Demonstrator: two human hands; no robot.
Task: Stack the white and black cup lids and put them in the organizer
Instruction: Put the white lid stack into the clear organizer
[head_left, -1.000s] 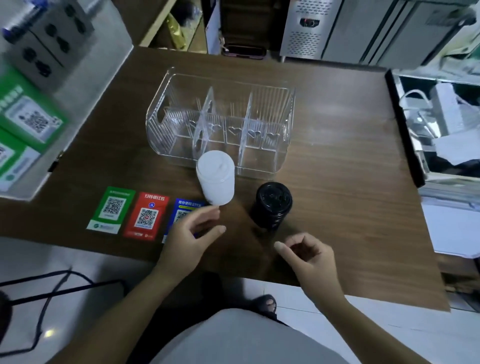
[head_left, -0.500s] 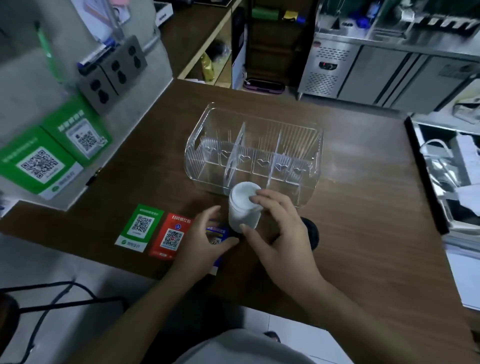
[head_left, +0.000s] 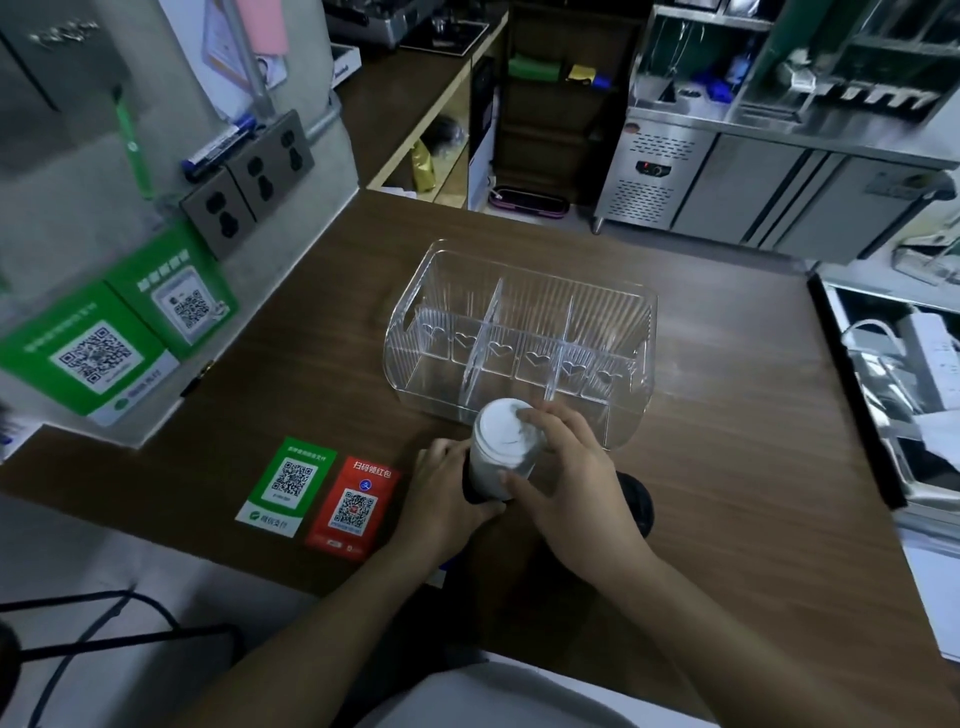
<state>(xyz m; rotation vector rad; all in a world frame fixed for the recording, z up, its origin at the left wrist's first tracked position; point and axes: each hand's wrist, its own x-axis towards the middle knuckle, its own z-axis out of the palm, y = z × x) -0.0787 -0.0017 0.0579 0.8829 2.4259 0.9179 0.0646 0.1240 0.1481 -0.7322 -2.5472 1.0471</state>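
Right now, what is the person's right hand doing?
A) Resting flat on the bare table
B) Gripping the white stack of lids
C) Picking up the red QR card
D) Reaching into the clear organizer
B: the right hand has its fingers curled over the top and side of the white stack of lids, in front of the clear organizer, not inside it.

— From where does the camera look?
— From the person's head, forward and down on the brown table, quite near.
— How far does it see?
— Up to the steel counter fridge at the far side.
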